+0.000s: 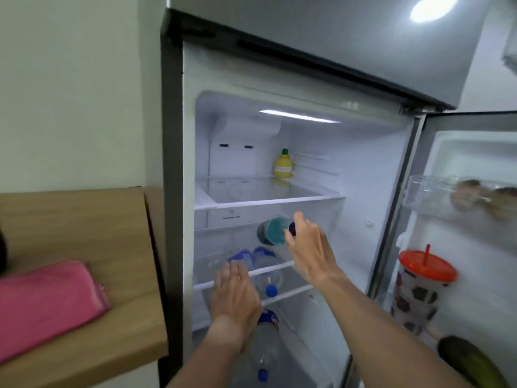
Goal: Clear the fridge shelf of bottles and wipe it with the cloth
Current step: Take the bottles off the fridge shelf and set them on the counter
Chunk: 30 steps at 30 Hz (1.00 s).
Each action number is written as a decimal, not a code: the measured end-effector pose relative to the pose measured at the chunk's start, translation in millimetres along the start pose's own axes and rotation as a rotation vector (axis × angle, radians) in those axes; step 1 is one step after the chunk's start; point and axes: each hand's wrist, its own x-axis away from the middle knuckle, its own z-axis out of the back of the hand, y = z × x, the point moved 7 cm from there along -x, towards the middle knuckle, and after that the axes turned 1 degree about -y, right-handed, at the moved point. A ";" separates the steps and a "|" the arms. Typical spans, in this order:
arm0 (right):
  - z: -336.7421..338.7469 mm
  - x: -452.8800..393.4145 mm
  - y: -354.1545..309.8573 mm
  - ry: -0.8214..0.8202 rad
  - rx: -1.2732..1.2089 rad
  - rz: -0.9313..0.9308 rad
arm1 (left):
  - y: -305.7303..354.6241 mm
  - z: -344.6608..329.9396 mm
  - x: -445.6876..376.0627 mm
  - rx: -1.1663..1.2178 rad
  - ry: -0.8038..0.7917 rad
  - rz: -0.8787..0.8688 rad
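Note:
The fridge stands open. On its middle shelf (277,268) lie clear water bottles (268,271) with blue labels and blue caps, caps toward me. My right hand (309,247) grips a bottle of teal-blue liquid (272,231) by its dark cap, holding it on its side above that shelf. My left hand (234,292) reaches in at the shelf's front edge with fingers straight, over a water bottle (240,257). A folded pink cloth (47,301) lies on the wooden counter to the left.
A yellow lemon-shaped bottle (283,165) stands on the upper glass shelf. Another clear bottle (264,351) lies on the lower level. The open door at right holds a cup with an orange lid (426,268) and a dark green item (472,362). The wooden counter (92,219) adjoins the fridge.

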 end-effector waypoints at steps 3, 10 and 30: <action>43.8 11.7 -19.7 -0.016 0.028 0.031 | 1.2 30.4 20.4 0.053 -0.013 -0.030; 143.4 36.9 -63.0 -0.012 0.003 0.066 | -3.2 101.9 80.6 0.124 -0.039 -0.086; 302.7 21.2 -268.6 0.045 -0.235 0.105 | -115.3 264.8 162.9 0.092 0.120 0.026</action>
